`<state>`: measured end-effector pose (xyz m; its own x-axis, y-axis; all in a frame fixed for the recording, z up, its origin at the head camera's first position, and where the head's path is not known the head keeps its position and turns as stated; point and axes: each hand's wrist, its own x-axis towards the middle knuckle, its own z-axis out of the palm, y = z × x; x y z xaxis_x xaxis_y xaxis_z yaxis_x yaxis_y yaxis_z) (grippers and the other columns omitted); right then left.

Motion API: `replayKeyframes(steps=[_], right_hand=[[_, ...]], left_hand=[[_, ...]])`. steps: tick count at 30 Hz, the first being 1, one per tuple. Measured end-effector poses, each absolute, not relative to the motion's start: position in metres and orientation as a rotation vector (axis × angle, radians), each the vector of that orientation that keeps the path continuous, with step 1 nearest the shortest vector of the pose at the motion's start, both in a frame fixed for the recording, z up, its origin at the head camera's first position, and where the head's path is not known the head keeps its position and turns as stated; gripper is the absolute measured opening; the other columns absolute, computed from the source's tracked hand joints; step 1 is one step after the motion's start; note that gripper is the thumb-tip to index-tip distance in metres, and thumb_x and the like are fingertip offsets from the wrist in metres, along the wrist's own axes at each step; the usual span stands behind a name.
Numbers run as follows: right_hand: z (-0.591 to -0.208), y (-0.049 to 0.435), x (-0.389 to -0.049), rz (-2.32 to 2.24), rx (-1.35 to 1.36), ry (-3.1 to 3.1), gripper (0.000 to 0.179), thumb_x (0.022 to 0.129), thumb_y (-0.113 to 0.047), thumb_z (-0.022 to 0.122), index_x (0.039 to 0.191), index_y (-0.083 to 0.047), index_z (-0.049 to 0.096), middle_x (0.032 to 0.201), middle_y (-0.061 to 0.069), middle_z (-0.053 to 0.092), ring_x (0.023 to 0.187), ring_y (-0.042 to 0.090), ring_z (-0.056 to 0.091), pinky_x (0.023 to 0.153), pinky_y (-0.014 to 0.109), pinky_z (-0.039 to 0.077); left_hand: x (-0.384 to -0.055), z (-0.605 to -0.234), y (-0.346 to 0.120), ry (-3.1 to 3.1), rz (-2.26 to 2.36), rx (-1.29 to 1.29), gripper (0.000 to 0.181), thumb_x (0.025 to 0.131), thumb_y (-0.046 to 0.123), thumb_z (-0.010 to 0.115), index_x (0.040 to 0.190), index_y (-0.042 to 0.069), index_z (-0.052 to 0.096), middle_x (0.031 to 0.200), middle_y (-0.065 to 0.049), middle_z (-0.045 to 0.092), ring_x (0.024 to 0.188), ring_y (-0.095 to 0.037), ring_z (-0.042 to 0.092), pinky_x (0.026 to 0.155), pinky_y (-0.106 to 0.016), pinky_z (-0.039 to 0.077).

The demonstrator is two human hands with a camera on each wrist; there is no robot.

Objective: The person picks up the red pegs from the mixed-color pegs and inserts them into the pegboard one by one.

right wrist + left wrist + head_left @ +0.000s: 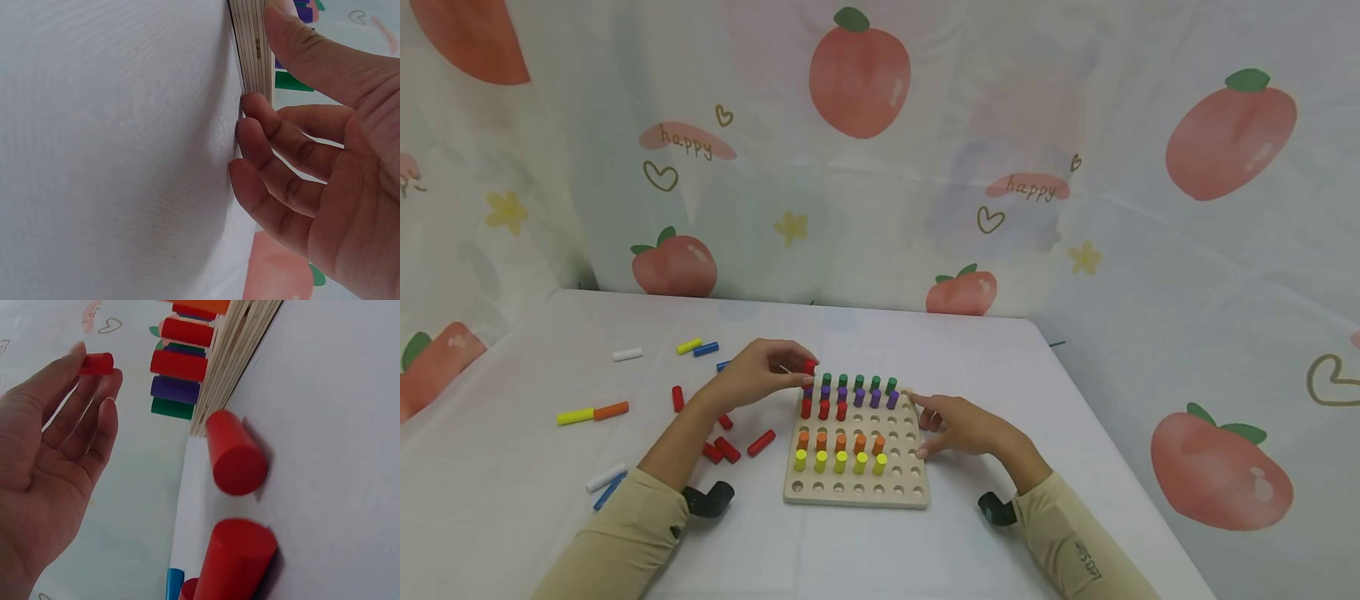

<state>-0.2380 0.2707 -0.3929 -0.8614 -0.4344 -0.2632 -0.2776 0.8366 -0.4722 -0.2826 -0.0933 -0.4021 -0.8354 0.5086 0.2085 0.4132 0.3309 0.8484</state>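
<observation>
My left hand (751, 372) pinches a red peg (100, 364) between thumb and fingertips, held up over the far left corner of a wooden pegboard (856, 502). Rows of green pegs (859, 382), purple pegs (876, 398), red pegs (823, 410), orange pegs (840, 442) and yellow pegs (840, 462) stand upright in its holes. The red row has three pegs at its left end. On the board's right side, my right hand (962, 425) rests with loosely bent fingers, its thumb (294, 40) against the layered wooden edge.
Loose red pegs (762, 442) lie left of the board, two of them large in the left wrist view. Farther left are a yellow peg (576, 417) end to end with an orange peg (612, 410), white pegs (628, 354) and blue pegs (706, 349). A printed cloth backdrop (880, 208) rises behind the table.
</observation>
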Motion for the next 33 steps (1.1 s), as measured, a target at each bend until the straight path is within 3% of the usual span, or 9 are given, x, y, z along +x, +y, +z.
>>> replayKeyframes(steps=[9,18,26,33], right_hand=[[-0.395,0.272,-0.239,-0.623,-0.542,2.655,0.091,0.083,-0.022,0.089,0.159,-0.007,0.04,0.102,-0.002,0.059,0.097,0.019,0.054,0.083,0.034,0.051],[-0.395,0.272,-0.239,-0.634,-0.538,2.654,0.091,0.082,-0.022,0.089,0.158,-0.007,0.041,0.101,-0.002,0.059,0.098,0.02,0.055,0.081,0.034,0.05],[-0.395,0.272,-0.239,-0.619,-0.561,2.661,0.092,0.082,-0.023,0.089,0.158,-0.006,0.041,0.101,-0.002,0.059,0.097,0.019,0.055,0.083,0.034,0.051],[-0.396,0.273,-0.238,-0.619,-0.574,2.657,0.091,0.083,-0.022,0.089,0.158,-0.005,0.041,0.103,-0.001,0.059,0.097,0.018,0.054,0.082,0.034,0.05]], left_hand=[[-0.277,-0.403,-0.076,2.486,1.585,0.824,0.028,0.095,0.019,0.078,0.122,0.016,0.073,0.108,0.003,0.073,0.101,-0.018,0.068,0.093,-0.036,0.056],[-0.273,-0.407,-0.062,2.494,1.591,0.782,0.029,0.096,0.02,0.078,0.124,0.015,0.073,0.109,0.003,0.073,0.099,-0.018,0.069,0.087,-0.035,0.058],[-0.27,-0.408,-0.054,2.515,1.574,0.756,0.03,0.096,0.021,0.078,0.125,0.016,0.072,0.11,0.005,0.073,0.101,-0.018,0.069,0.092,-0.038,0.057],[-0.266,-0.408,-0.05,2.487,1.577,0.749,0.033,0.097,0.017,0.076,0.129,0.01,0.07,0.111,0.003,0.074,0.103,-0.018,0.069,0.095,-0.039,0.055]])
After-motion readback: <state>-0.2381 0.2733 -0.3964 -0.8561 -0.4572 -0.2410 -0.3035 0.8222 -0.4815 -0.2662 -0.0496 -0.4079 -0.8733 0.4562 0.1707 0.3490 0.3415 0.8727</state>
